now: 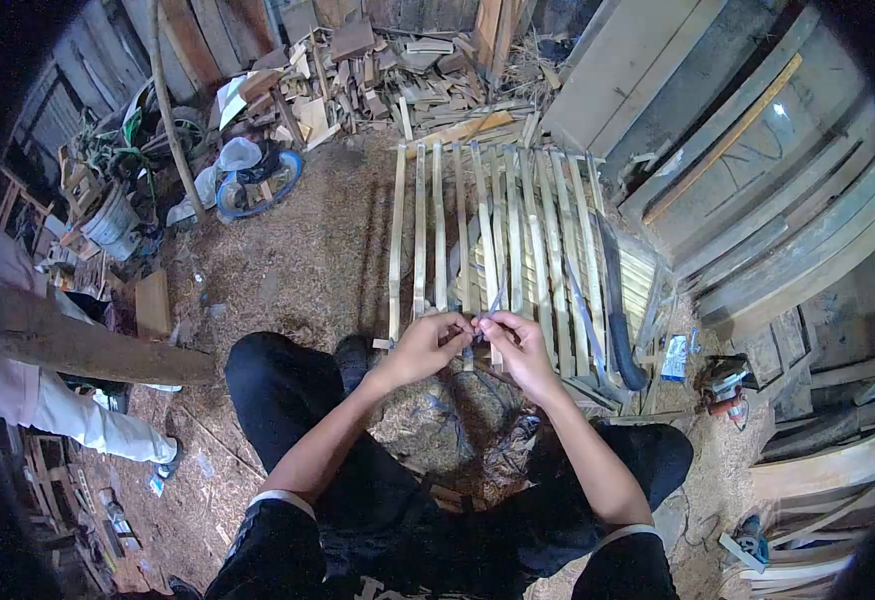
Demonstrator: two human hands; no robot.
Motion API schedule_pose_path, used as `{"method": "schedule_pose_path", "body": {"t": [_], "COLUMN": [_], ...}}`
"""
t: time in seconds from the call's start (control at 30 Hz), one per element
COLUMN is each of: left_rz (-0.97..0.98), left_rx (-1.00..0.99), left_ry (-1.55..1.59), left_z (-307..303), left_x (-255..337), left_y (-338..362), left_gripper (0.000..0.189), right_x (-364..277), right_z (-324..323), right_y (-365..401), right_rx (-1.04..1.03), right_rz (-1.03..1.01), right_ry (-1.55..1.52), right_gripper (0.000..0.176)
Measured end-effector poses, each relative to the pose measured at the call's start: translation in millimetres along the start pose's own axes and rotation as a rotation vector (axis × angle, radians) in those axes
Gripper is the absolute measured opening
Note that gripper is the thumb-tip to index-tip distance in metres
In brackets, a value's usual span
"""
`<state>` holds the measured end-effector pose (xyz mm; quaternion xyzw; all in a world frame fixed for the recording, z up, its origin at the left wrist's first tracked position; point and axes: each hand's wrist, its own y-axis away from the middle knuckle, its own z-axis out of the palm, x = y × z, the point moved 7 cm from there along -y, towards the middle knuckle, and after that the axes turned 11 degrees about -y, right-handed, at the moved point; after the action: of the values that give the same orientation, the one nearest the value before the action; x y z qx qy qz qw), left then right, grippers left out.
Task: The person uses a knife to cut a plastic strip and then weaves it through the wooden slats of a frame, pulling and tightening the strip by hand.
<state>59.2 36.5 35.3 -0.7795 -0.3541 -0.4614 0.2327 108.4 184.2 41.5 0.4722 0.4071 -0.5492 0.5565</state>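
Both hands meet over the near end of a row of pale wooden slats, which lie side by side on crosspieces. My left hand is closed, its thumb and fingertips pinching a thin greyish strip near one slat's end. Right beside it, my right hand also pinches that strip, fingertips almost touching the left ones. How the strip runs between the fingers is too small to make out. A dark, curved, long-handled tool rests along the row's right side.
Tangled strips lie between my knees. Scrap wood is heaped at the back, near a blue-rimmed basin. Long boards lean at right. A wooden beam juts in from the left, by another person's leg.
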Motion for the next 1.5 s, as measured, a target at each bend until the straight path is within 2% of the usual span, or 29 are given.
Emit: {"method": "schedule_pose_path", "body": {"t": [0.1,0.2,0.27,0.37,0.5,0.53,0.6,0.63,0.7,0.73,0.8,0.87,1.0,1.1,1.23,1.3,1.33,1.37,1.4,1.5], "left_rz": [-0.021,-0.053,0.015,0.091,0.080,0.016,-0.048,-0.068,-0.088,-0.096,-0.104,-0.145,-0.137,-0.053,-0.190,-0.222,-0.301,-0.379,-0.392,-0.353], "left_rx": [0.006,-0.061,-0.074,-0.077,-0.096,-0.128,-0.161,-0.172,-0.185,-0.149,-0.115,-0.135,-0.163,-0.099,-0.009,0.013,0.072,0.131,0.114,0.193], "left_ry": [-0.072,-0.002,-0.163,-0.136,-0.110,-0.003,0.101,0.089,0.077,0.099,0.121,0.034,0.067,0.137,0.394,0.456,0.540,0.625,0.698,0.607], "left_z": [-5,-1,-4,-7,-1,4,8,7,6,3,1,0,10,8,0,-2,-3,-4,-4,-5], "left_x": [3,-3,7,22,6,-8,-16,-12,-10,-13,-12,-8,-25,-11,-1,-3,-13,-21,-14,-21], "left_y": [1,3,4,5,2,0,0,0,-3,-4,-5,-4,-5,-8,-5,-4,-1,1,3,6], "left_gripper": [0.018,0.018,0.017,0.016,0.016,0.016,0.017,0.020,0.024,0.028,0.033,0.041,0.043,0.040,0.031,0.027,0.024,0.021,0.021,0.019], "right_x": [-9,-18,-18,-20,-33,-33,-40,-41,-53,-52,-56,-51,-57,-54,-59,-60,-62,-59,-55,-33], "right_z": [4,2,1,2,9,7,12,13,20,21,27,29,32,34,35,32,33,28,22,2], "right_y": [3,5,5,6,8,8,10,11,17,16,21,20,21,21,20,17,17,14,11,8], "right_rx": [-0.067,-0.140,-0.166,-0.235,-0.307,-0.306,-0.350,-0.346,-0.273,-0.272,-0.248,-0.244,-0.267,-0.278,-0.273,-0.268,-0.267,-0.245,-0.223,-0.121], "right_rz": [0.033,0.081,0.042,0.004,0.003,0.001,-0.204,-0.205,-0.408,-0.409,-0.629,-0.672,-0.741,-0.736,-0.752,-0.655,-0.656,-0.538,-0.419,-0.293], "right_ry": [0.086,0.175,0.174,0.224,0.397,0.398,0.685,0.686,0.851,0.851,0.992,1.001,1.023,1.041,1.040,0.849,0.847,0.807,0.767,0.663], "right_gripper": [0.025,0.027,0.028,0.028,0.021,0.021,0.016,0.016,0.013,0.013,0.013,0.014,0.016,0.017,0.017,0.014,0.014,0.011,0.013,0.019]}}
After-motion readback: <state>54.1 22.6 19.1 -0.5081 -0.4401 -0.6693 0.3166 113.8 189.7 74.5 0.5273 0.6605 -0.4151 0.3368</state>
